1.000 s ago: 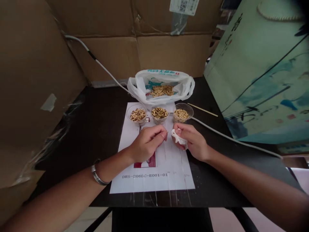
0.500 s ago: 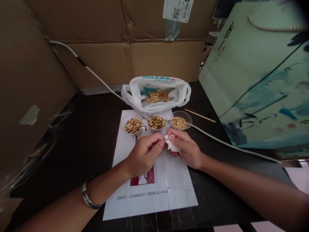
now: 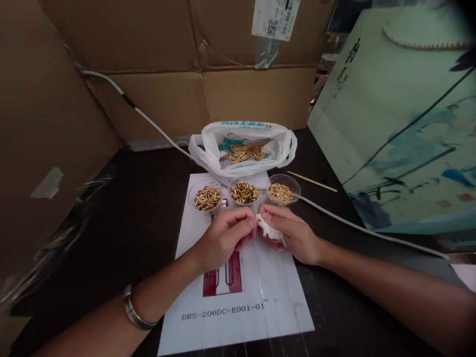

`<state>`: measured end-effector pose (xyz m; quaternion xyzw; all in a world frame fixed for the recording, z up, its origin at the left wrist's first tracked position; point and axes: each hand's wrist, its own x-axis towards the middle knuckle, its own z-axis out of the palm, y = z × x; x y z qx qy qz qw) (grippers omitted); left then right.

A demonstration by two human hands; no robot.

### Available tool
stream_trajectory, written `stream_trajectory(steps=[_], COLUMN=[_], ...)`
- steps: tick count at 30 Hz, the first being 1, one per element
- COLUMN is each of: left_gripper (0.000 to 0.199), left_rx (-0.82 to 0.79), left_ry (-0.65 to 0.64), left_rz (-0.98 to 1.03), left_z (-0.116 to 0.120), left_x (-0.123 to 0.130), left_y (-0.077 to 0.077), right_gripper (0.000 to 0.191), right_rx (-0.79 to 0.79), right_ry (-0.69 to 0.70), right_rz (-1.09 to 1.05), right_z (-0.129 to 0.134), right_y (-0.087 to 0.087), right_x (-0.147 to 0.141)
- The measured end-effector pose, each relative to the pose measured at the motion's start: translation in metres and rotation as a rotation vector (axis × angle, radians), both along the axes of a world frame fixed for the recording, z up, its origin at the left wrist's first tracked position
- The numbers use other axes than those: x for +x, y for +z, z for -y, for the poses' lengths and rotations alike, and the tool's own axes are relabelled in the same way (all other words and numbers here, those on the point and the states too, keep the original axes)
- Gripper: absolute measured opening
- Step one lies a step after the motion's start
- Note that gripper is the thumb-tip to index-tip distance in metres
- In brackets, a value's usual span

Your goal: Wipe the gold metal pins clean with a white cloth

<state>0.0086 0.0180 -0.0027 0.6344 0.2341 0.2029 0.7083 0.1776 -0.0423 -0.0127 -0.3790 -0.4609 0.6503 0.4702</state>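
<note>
Over a dark tabletop [image 3: 130,213], we see a person's two bare hands meet above a printed sheet of paper [image 3: 275,312] lettered "DRS-206DC-E001-01". The left hand [image 3: 226,235], a silver bracelet [image 3: 136,311] at its wrist, has thumb and forefinger pressed together; we cannot tell whether anything is between them. The right hand [image 3: 295,232] is clamped on a crumpled white tissue [image 3: 272,231], which sits right beside the left fingertips, though we cannot make out whether they touch. Just beyond the hands, we count three clear plastic cups in a row: the left cup [image 3: 191,198], the middle cup [image 3: 231,186] and the right cup [image 3: 296,186], each holding a heap of small gold-coloured metal pins [image 3: 207,198]. Behind them, an open white plastic bag [image 3: 241,172] contains a further pile of slim gold-coloured pieces [image 3: 245,152]. To the right, a thin wooden stick [image 3: 312,182] lies on the tabletop, and a pale cable [image 3: 148,120] runs from the far left, past the bag and cups, to the near right. Brown cardboard [image 3: 148,99] walls the far and left sides, while a pale green paper bag [image 3: 401,124] with a rope handle stands at right.
</note>
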Motion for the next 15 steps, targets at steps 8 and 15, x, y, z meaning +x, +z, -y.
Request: stream_trajectory(steps=[8, 15], left_gripper=[0.026, 0.025], left_rx=[-0.006, 0.016], left_ry=[-0.017, -0.013], left_rz=[-0.033, -0.053], left_z=[-0.0013, -0.0011], left_x=[-0.0034, -0.0019], left_y=[0.0007, 0.0004], right_gripper=[0.026, 0.025], right_rx=[-0.055, -0.068], right_ry=[0.046, 0.056], right_rz=[-0.070, -0.097], right_z=[-0.0049, -0.0054], right_y=[-0.0010, -0.0016], right_x=[0.0036, 0.0030])
